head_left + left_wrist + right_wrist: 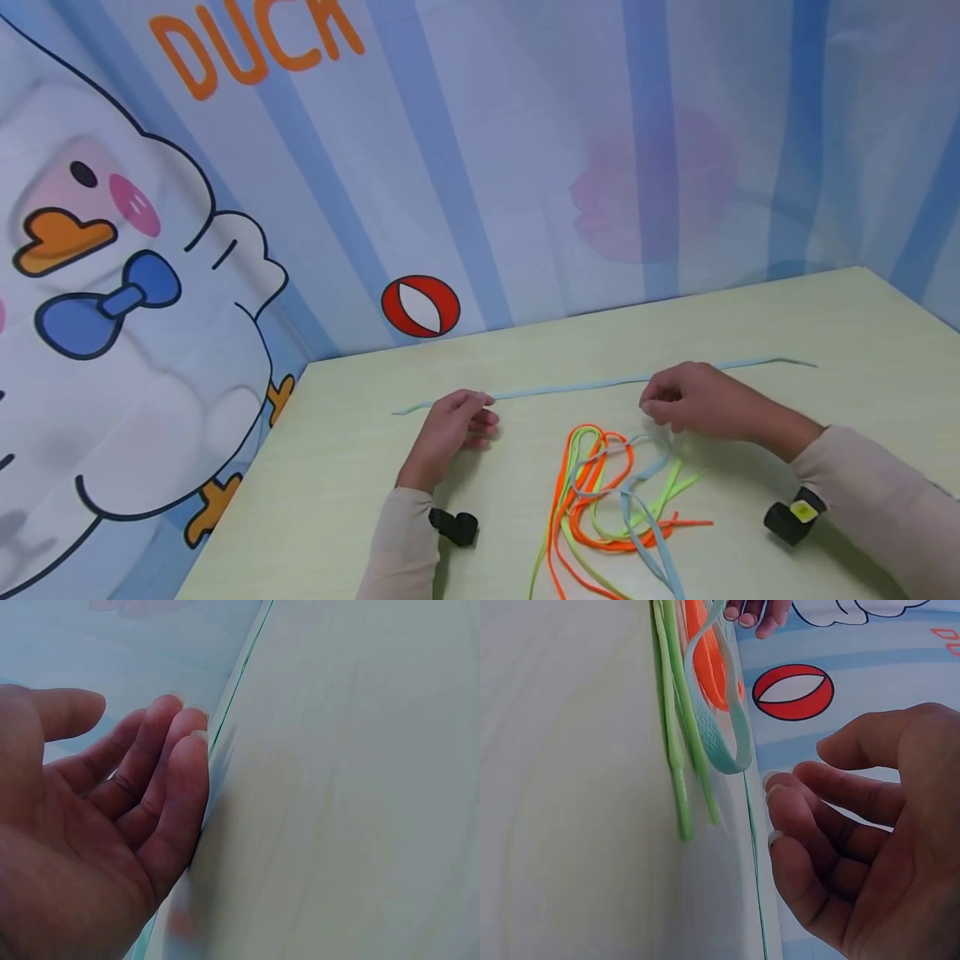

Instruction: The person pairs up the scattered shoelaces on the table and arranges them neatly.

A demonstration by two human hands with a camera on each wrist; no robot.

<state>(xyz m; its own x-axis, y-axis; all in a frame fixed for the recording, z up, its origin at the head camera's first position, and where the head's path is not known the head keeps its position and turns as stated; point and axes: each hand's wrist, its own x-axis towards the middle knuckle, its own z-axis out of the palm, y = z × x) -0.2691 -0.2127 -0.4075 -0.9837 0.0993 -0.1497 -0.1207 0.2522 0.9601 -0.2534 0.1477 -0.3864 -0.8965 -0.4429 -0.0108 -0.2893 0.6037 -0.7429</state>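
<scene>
One light blue shoelace (577,387) lies stretched nearly straight across the table. My left hand (450,425) is beside its left part, thumb and fingers apart and loosely bent in the left wrist view, with nothing between them. Near the lace's right part, my right hand (697,402) has its fingers loosely curled; the right wrist view shows a gap between thumb and fingers and no lace in it. Between and below the hands lies a loose pile of orange laces (693,523), green laces (676,727) and another light blue lace (720,761), looped over one another.
The pale wooden table (322,483) ends at the back against a blue-striped cloth backdrop (525,167) printed with a duck and a red-and-white ball (397,308). Black wrist cameras (456,527) sit on both sleeves, the right one left of the right sleeve.
</scene>
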